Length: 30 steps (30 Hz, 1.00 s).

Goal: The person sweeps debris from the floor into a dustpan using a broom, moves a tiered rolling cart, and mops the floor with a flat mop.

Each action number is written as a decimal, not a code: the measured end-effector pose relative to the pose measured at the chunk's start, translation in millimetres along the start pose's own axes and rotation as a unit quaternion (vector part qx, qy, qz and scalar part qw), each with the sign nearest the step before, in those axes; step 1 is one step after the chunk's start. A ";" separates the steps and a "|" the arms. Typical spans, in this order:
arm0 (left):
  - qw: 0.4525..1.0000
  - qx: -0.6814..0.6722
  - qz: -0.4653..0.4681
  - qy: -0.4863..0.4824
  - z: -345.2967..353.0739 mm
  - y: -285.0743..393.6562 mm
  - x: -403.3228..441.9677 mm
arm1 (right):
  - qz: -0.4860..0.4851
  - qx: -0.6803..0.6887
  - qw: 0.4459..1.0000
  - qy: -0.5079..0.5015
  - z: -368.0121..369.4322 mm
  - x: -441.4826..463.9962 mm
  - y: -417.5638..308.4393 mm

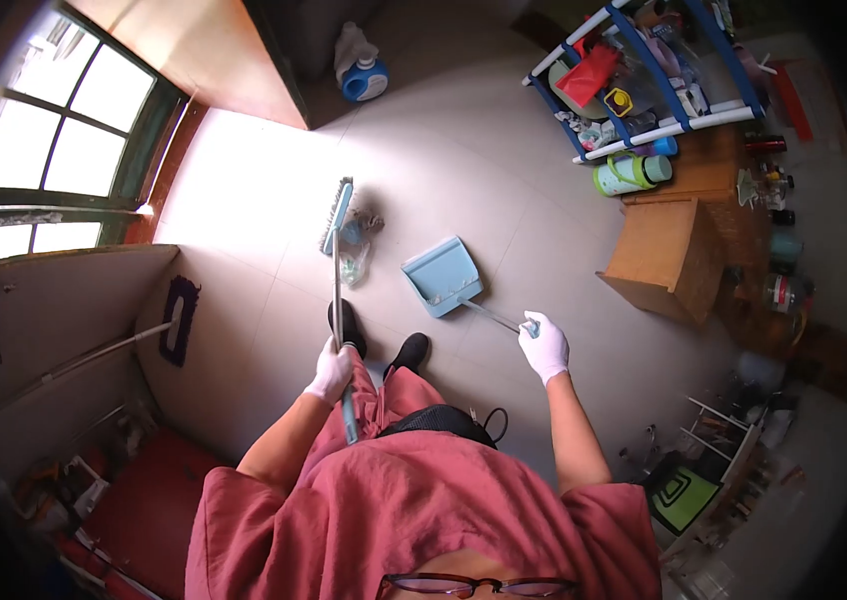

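Note:
My left hand (pixel 331 372), in a white glove, is closed around the long handle of a broom (pixel 340 215). The broom's light blue bristled head rests on the tiled floor ahead of my feet. Right beside the head lies a small pile of litter (pixel 355 262), with a crumpled clear plastic bag and darker fluff. My right hand (pixel 545 347), also gloved, grips the end of a dustpan's handle. The light blue dustpan (pixel 442 277) sits to the right of the broom, apart from the pile, with a few small bits inside.
A blue-and-white jug (pixel 364 78) stands near the cabinet ahead. At right are a loaded rack (pixel 644 90), a green-and-white flask (pixel 632 174) and a wooden box (pixel 659 255). A purple mop (pixel 180 320) leans at left, near a red surface (pixel 149 510).

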State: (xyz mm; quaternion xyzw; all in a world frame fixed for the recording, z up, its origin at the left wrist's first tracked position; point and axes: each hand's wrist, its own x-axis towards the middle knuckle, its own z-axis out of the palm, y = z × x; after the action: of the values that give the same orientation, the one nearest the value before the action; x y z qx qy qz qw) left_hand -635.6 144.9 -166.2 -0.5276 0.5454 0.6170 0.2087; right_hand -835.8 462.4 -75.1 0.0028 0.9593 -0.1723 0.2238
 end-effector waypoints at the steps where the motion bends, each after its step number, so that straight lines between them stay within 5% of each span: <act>1: 1.000 0.004 -0.009 0.012 -9.3 2.2 -7.6 | 0.009 -0.014 1.000 -0.002 -3.9 -0.7 -6.8; 3: 0.943 0.328 0.054 0.010 -24.0 22.3 -11.6 | 0.017 -0.012 1.000 0.000 -2.6 2.9 -4.7; 4: 0.750 0.637 0.180 0.009 -33.7 28.3 8.9 | 0.020 -0.012 1.000 0.001 -0.5 5.4 -4.5; 5: 0.446 0.851 0.279 0.006 -44.2 35.8 34.2 | 0.013 -0.009 1.000 0.010 0.2 6.9 -5.7; 7: 0.112 0.932 0.346 -0.019 -55.3 51.1 87.3 | 0.005 -0.007 1.000 0.022 0.0 4.1 -6.2; 10: 0.193 0.913 0.354 -0.068 -51.2 65.1 168.4 | 0.019 -0.006 1.000 0.018 6.4 4.7 3.7; 12: 0.290 0.916 0.230 -0.152 -28.0 92.2 175.2 | 0.009 0.014 1.000 0.012 8.6 4.9 13.5; 14: 0.465 0.862 0.146 -0.140 -22.3 92.0 170.9 | 0.005 0.021 1.000 0.012 10.0 5.0 12.7; 15: 0.683 0.719 0.113 -0.066 -25.1 83.7 160.9 | 0.006 0.014 1.000 0.011 8.1 4.7 9.7; 16: 0.781 0.617 0.097 -0.028 -28.2 75.0 150.2 | 0.007 0.008 1.000 0.011 5.1 3.3 6.3; 17: 0.821 0.563 0.090 -0.005 -35.4 64.8 141.2 | 0.004 0.022 1.000 0.011 2.1 1.8 2.2; 30: 0.778 0.621 0.087 0.028 -167.9 23.1 11.2 | -0.001 0.002 1.000 0.005 -0.5 2.4 3.5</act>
State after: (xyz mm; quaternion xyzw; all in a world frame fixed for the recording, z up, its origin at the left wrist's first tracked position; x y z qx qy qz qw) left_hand -587.8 -16.0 -140.2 -0.2510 0.8594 0.1444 0.4214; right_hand -837.9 465.7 -76.9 0.0035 0.9601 -0.1747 0.2184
